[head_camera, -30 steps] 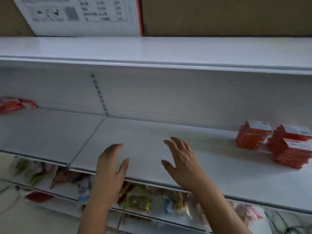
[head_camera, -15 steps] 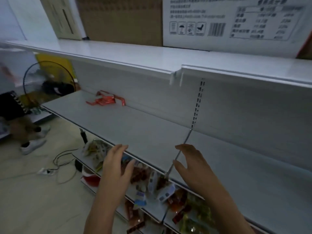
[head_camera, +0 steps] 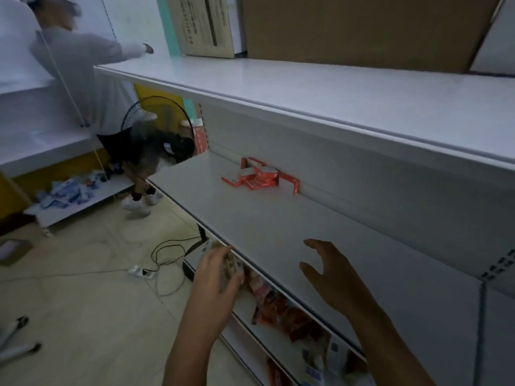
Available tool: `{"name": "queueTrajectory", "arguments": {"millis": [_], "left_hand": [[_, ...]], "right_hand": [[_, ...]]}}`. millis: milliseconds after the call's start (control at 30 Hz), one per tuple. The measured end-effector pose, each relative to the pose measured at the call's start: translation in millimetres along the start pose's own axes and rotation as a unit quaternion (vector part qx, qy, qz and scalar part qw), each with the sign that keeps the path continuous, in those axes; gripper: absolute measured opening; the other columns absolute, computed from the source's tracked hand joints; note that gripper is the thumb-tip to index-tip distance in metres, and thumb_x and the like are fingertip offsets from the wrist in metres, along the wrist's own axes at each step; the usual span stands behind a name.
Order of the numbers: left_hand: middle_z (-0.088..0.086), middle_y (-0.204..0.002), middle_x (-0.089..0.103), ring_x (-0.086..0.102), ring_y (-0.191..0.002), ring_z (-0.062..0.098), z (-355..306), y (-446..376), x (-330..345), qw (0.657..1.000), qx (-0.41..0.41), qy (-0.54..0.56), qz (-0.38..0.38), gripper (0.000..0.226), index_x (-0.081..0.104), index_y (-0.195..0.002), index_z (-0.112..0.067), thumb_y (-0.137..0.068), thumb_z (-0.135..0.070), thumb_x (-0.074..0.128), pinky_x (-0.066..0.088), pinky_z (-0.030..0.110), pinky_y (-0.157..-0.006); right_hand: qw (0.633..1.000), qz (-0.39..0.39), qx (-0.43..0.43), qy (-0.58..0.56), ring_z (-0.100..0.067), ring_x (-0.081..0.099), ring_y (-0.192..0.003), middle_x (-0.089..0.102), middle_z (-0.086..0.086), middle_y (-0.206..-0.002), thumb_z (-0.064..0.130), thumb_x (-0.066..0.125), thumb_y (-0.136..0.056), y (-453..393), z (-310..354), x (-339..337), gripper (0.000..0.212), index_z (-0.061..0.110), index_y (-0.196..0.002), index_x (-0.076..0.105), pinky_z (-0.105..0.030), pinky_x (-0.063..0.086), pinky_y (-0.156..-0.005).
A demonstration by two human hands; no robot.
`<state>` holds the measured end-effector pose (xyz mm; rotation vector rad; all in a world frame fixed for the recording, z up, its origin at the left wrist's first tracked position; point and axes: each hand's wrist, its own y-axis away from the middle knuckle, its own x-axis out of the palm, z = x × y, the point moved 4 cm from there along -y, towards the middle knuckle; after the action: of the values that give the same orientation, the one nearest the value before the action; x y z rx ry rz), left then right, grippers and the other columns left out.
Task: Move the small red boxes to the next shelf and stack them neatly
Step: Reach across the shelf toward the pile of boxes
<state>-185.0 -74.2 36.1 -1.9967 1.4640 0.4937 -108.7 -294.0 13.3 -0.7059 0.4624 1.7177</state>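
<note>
A loose heap of small red boxes (head_camera: 257,176) lies at the back of the white middle shelf (head_camera: 264,218), against the rear panel; some boxes lean or stand on edge. My left hand (head_camera: 216,277) hovers in front of the shelf's front edge with relaxed, empty fingers. My right hand (head_camera: 328,271) is held above the shelf surface, fingers spread and empty. Both hands are well short of the red boxes.
Another person (head_camera: 92,87) stands at the left by a neighbouring shelf unit, next to a black fan (head_camera: 156,126). Cables and a power strip (head_camera: 140,271) lie on the tiled floor. Snack packets (head_camera: 281,305) fill the lower shelf. Cardboard boxes (head_camera: 362,29) sit on the top shelf.
The view has swung left along the shelf, away from the stacked red boxes at the right. The scattered red boxes are now nearer and clearer. Both hands stay empty.
</note>
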Motion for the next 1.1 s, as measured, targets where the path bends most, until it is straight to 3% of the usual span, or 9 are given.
{"name": "queueTrajectory", "arguments": {"millis": [133,267,467,600,667,733,900,1000,1100], "left_hand": [[-0.007,-0.134,0.045,0.038,-0.128,0.010,33.0,-46.0,2.8,1.000,-0.013,-0.007,0.020,0.044,0.044,-0.134,-0.024,-0.092,-0.024,0.057,0.031,0.025,-0.102],[0.000,-0.138,0.045,0.040,-0.128,0.014,53.2,-104.0,10.6,0.999,-0.013,0.014,0.028,0.050,0.042,-0.137,-0.021,-0.091,-0.026,0.059,0.031,0.025,-0.105],[0.001,-0.147,0.034,0.034,-0.135,0.019,79.6,-226.5,37.7,0.994,-0.016,0.034,0.103,0.063,0.028,-0.145,-0.022,-0.091,-0.037,0.056,0.031,0.037,-0.110],[0.012,-0.139,0.043,0.041,-0.128,0.025,70.8,-297.1,58.5,0.987,0.068,0.070,0.130,0.059,0.040,-0.137,-0.011,-0.087,-0.036,0.061,0.030,0.023,-0.099],[0.015,-0.130,0.050,0.047,-0.120,0.029,66.3,-324.3,74.2,0.983,0.069,0.076,0.150,0.064,0.049,-0.127,-0.008,-0.080,-0.049,0.058,0.038,0.031,-0.097],[0.013,-0.124,0.057,0.053,-0.114,0.030,67.1,-340.2,92.3,0.980,0.052,0.058,0.181,0.060,0.052,-0.123,-0.009,-0.079,-0.049,0.061,0.046,0.042,-0.092],[0.014,-0.117,0.063,0.056,-0.111,0.029,70.4,-350.0,108.2,0.976,0.107,0.076,0.171,0.041,0.057,-0.118,-0.008,-0.086,-0.031,0.066,0.042,0.034,-0.092],[0.009,-0.118,0.062,0.056,-0.112,0.025,76.0,-347.1,100.6,0.968,0.138,0.095,0.185,0.042,0.057,-0.122,-0.008,-0.085,-0.023,0.067,0.042,0.031,-0.091],[0.000,-0.111,0.058,0.055,-0.104,0.015,79.3,-335.0,82.6,0.947,0.193,0.118,0.229,0.042,0.057,-0.123,-0.007,-0.083,-0.013,0.069,0.043,0.025,-0.086]], "right_hand": [[1.000,-0.010,0.002,0.002,-0.011,0.037,-0.130,0.039,0.008,-0.142,0.032,0.057,-0.092,-42.4,4.7,21.6,0.053,0.027,-0.140,0.036,-0.027,0.033,-0.105],[0.998,-0.061,0.008,0.024,-0.017,0.037,-0.131,0.037,0.000,-0.142,0.027,0.061,-0.089,-92.1,2.6,36.8,0.058,0.023,-0.140,0.035,-0.027,0.031,-0.103],[0.980,-0.165,0.061,0.093,-0.028,0.037,-0.130,0.034,-0.011,-0.142,0.022,0.066,-0.085,-185.7,-3.0,54.0,0.073,0.011,-0.145,0.027,-0.038,0.032,-0.108],[0.959,-0.220,0.133,0.115,-0.035,0.036,-0.130,0.034,-0.018,-0.143,0.023,0.067,-0.083,-225.6,-13.6,59.1,0.079,0.007,-0.147,0.023,-0.042,0.033,-0.108],[0.948,-0.241,0.170,0.120,-0.036,0.039,-0.127,0.037,-0.017,-0.141,0.029,0.064,-0.085,-238.1,-16.7,63.8,0.074,0.010,-0.145,0.027,-0.042,0.036,-0.105],[0.937,-0.261,0.199,0.120,-0.037,0.042,-0.121,0.041,-0.017,-0.134,0.035,0.061,-0.086,-245.5,-17.2,68.4,0.066,0.013,-0.141,0.033,-0.042,0.038,-0.100],[0.914,-0.339,0.213,0.066,-0.037,0.048,-0.109,0.050,-0.016,-0.118,0.028,0.062,-0.086,-252.4,-14.0,71.6,0.040,0.010,-0.119,0.049,-0.041,0.042,-0.089],[0.915,-0.332,0.217,0.072,-0.034,0.054,-0.099,0.056,-0.012,-0.104,0.028,0.063,-0.085,-250.7,-16.7,76.8,0.021,0.011,-0.097,0.060,-0.036,0.042,-0.080],[0.920,-0.315,0.217,0.081,-0.030,0.057,-0.096,0.060,-0.011,-0.103,0.035,0.067,-0.082,-247.6,-15.7,79.8,0.030,0.011,-0.099,0.062,-0.035,0.042,-0.077]]}}
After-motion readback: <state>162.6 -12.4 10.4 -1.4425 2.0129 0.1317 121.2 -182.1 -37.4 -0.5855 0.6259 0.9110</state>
